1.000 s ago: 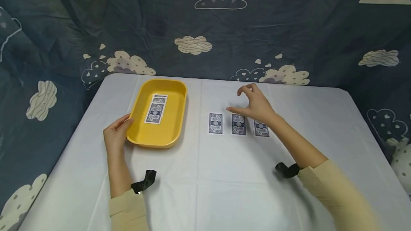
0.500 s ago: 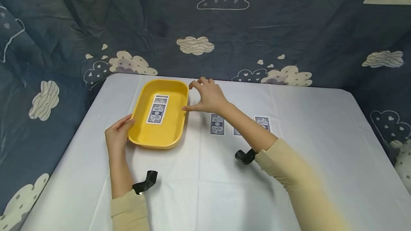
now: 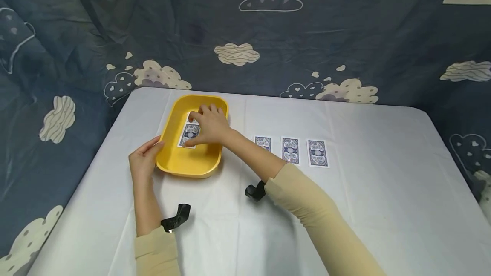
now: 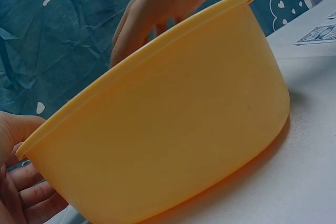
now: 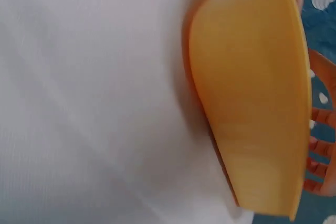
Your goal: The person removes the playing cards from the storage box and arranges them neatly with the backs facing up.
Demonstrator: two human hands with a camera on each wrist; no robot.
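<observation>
A yellow plastic tray point(image 3: 184, 163) stands at the left of the table. My left hand point(image 3: 143, 163) grips its left rim, thumb over the edge and fingers against the outer wall in the left wrist view. Inside the tray lie overlapping playing cards point(image 3: 190, 131), backs up, partly covered by my right hand point(image 3: 211, 127). That hand reaches over the right rim, thumb and fingers spread wide apart around the cards, holding nothing. Whether its fingertips touch the cards I cannot tell. The right wrist view shows the tray's outer wall point(image 5: 247, 93), which hides the cards.
Three face-down playing cards lie in a row right of the tray: a left card point(image 3: 263, 142) partly behind my right forearm, a middle card point(image 3: 290, 150) and a right card point(image 3: 318, 153). The white-covered table point(image 3: 383, 182) meets a dark cloud-patterned cloth point(image 3: 345, 33) behind.
My right hand has swept left from above the row of cards into the tray, uncovering the middle and right cards. My left hand keeps its grip on the rim.
</observation>
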